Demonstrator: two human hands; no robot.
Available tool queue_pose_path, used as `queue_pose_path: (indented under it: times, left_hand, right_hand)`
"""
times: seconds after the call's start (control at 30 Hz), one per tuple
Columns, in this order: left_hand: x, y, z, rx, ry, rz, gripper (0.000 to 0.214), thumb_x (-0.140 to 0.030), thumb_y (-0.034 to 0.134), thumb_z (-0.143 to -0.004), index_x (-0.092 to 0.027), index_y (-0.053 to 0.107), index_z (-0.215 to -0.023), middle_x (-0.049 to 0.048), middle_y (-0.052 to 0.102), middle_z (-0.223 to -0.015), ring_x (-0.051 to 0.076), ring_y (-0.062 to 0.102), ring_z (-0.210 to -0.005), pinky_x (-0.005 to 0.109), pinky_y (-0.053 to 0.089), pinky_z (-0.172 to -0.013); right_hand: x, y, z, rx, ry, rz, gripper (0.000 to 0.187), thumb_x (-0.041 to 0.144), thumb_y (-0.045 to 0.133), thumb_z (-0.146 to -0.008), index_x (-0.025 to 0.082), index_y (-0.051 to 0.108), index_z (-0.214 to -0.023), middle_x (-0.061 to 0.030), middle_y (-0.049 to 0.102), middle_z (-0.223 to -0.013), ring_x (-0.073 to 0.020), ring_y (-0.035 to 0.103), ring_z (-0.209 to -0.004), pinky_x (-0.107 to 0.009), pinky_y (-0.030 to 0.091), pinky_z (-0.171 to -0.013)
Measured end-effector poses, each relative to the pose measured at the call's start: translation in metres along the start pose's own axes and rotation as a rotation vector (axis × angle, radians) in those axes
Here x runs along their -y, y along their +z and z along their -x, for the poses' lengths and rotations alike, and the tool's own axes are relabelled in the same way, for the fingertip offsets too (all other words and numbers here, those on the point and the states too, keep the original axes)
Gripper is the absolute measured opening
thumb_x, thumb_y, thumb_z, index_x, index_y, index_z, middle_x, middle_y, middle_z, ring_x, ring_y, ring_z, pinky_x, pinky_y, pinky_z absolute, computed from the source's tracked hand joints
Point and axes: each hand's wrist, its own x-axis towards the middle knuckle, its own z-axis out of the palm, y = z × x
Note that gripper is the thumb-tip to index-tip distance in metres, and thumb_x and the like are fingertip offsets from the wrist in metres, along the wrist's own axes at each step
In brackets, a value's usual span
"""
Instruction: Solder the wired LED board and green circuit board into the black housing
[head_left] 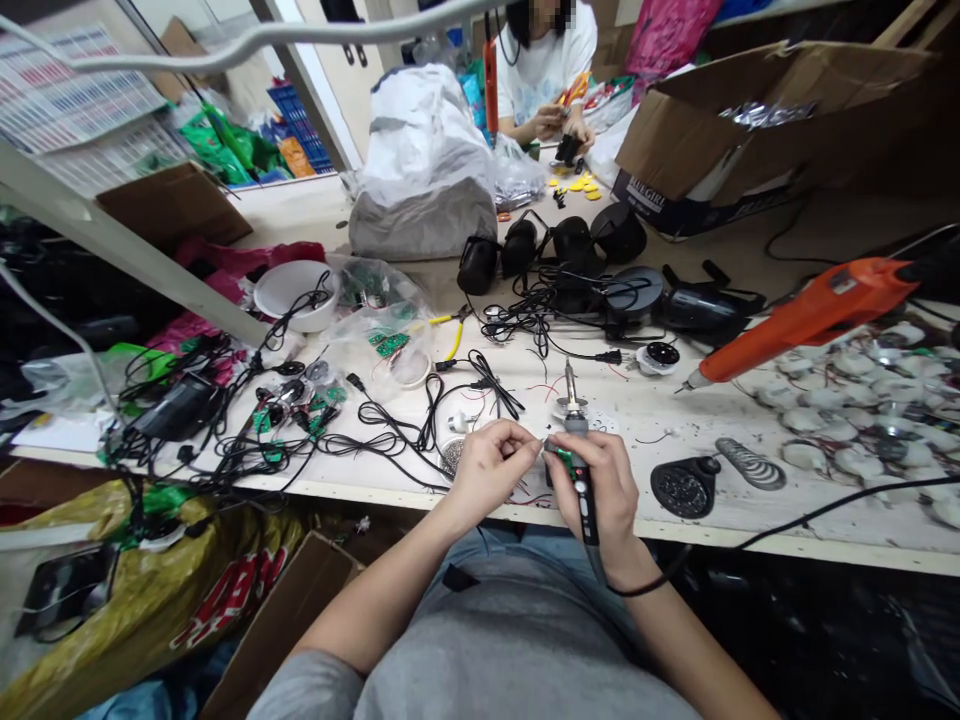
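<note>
My right hand [611, 490] is closed around a soldering iron [587, 512], whose metal tip points up and away from me over the bench. Between the thumb and fingers of that same hand shows a small green circuit board [564, 457]. Close to the board's left side, my left hand [487, 468] is pinched; what its fingertips hold is too small to make out. A round tub of metal wool [451, 455] sits partly hidden behind my left wrist. Right of my right hand lie a black round stand [684, 487] and a metal coil [750, 463].
An orange electric screwdriver [810, 315] juts in from the right above many white round parts [847, 410]. Black cables [397, 420] tangle on the left. Yellow-handled cutters [454, 335] lie behind. Black housings [570, 245] and a cardboard box [697, 150] stand farther back; a person [551, 80] works opposite.
</note>
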Motion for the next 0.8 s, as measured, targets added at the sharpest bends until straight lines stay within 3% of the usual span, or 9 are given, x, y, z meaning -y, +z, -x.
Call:
queue_pose_path:
  times: [0.8]
  left_hand:
    - [0.0015,-0.0023,-0.0013,0.058,-0.015,-0.016,0.023,-0.039,0.067,-0.079,-0.017,0.068,-0.074,0.0006,0.065,-0.067,0.011,0.053,-0.058,0.022,0.039,-0.054]
  right_hand:
    - [-0.0045,0.0032,-0.0022,0.022,-0.020,-0.025,0.039,0.004,0.061,-0.092,0.024,0.060,-0.126,-0.0044,0.061,-0.098,-0.0175,0.065,-0.084,-0.030,0.059,-0.071]
